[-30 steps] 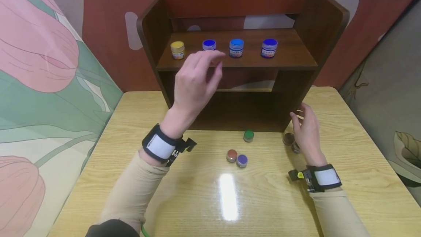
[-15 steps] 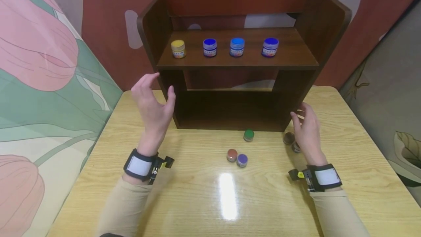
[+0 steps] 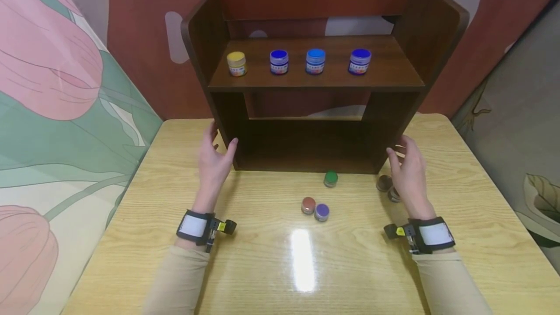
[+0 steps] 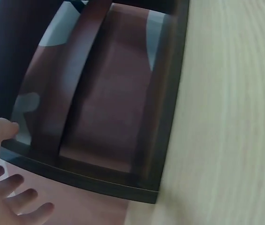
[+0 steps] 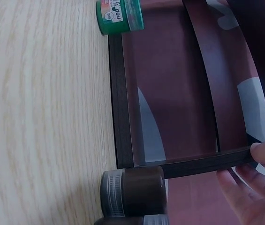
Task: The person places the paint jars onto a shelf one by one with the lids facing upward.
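one dark brown, wood-look, two-tier shelf unit [image 3: 312,87] stands on the pale wood-grain table [image 3: 245,266]. the left hand [image 3: 214,159] is at its left side panel, fingers spread and thumb at the front edge; whether it touches is unclear. the right hand [image 3: 409,171] pinches its right side panel between thumb and fingers.

nine small round plastic-looking jars are in view. the shelf unit's upper tier holds four: one yellow jar [image 3: 236,64], one light blue jar [image 3: 315,61] and two dark blue jars [image 3: 279,62] [image 3: 359,61]. five are outside it: a green jar [image 3: 330,179] just before its base, a reddish-brown jar [image 3: 308,205] and a purple jar [image 3: 322,212] side by side farther forward, and two dark brown jars [image 3: 384,183] by its right front corner, one partly hidden by the right hand and cut off in the right wrist view. labels are too small to read from the head view.
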`<state>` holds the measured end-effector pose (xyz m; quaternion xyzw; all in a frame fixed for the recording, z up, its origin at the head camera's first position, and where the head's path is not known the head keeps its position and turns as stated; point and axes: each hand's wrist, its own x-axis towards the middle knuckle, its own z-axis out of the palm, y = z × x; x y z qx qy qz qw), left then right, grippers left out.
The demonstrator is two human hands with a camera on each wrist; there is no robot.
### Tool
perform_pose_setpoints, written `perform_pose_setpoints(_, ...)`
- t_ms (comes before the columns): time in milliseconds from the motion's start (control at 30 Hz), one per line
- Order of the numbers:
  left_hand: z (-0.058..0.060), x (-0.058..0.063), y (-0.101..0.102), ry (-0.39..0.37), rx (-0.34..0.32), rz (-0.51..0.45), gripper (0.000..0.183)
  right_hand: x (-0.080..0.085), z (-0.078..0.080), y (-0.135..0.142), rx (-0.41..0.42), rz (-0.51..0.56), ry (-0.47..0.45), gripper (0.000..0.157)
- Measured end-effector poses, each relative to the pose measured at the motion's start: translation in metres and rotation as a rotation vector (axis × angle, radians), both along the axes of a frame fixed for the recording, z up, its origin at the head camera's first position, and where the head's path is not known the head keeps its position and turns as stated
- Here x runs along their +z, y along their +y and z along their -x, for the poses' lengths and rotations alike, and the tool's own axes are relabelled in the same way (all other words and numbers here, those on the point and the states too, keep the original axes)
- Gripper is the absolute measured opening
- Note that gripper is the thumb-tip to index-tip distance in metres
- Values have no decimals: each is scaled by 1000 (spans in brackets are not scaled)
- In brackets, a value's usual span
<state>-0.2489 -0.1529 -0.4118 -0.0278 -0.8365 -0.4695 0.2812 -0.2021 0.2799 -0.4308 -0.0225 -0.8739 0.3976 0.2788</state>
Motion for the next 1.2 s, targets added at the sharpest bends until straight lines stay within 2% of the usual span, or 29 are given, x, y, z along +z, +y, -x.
perform_pose_setpoints(133,1,-9,2,-45,-35,16,64,0,0,1,-1,-3,-8,41)
perform_pose_setpoints(333,5,-14,5,-8,-59,-5,39,0,0,1,-2,0,3,41)
perform_pose_setpoints(533,6,-14,5,8,-54,0,33,6,-5,-3,-72,-4,-1,39)
perform_pose_setpoints(633,7,-15,5,16,-46,20,31,13,-9,-6,-111,-12,42,38)
perform_pose_setpoints(733,7,-17,5,20,-46,26,32,19,-13,-10,-102,-36,124,34)
perform_pose_setpoints(833,7,-18,4,23,-50,24,33,23,-14,-16,-15,-68,209,28)
perform_pose_setpoints(933,7,-18,3,25,-49,27,33,22,-13,-23,115,-120,240,24)
perform_pose_setpoints(1033,7,-18,2,29,-47,35,33,17,-11,-30,250,-175,185,27)
perform_pose_setpoints(1200,8,-18,2,23,-42,47,33,6,-9,-43,435,-234,14,40)
